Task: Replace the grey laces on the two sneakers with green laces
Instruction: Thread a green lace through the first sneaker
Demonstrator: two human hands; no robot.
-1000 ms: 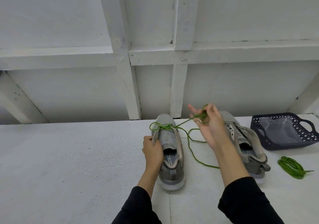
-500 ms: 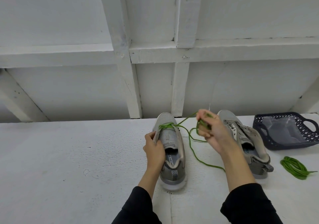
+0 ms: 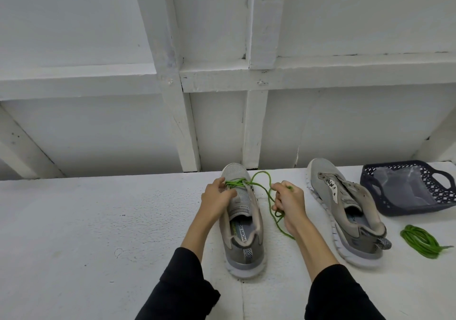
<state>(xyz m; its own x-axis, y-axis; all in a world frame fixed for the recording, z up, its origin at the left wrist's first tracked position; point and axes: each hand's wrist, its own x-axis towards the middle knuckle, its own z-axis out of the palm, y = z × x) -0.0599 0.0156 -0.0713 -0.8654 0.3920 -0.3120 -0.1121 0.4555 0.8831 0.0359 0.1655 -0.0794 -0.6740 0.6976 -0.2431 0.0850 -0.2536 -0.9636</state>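
Head view: wide bare table point(image 3: 86, 221) on the left, plenty of room. Left hand point(image 3: 217, 200) rests on the near sneaker point(image 3: 243, 221), fingers curled at the green lace point(image 3: 261, 184) crossing the toe eyelets. Right hand point(image 3: 287, 202) pinches that limp, light cord; take it near the tip. Second sneaker point(image 3: 345, 211) lies unlaced, then the spare lace point(image 3: 420, 240) and basket point(image 3: 370, 184) near the table's right end.
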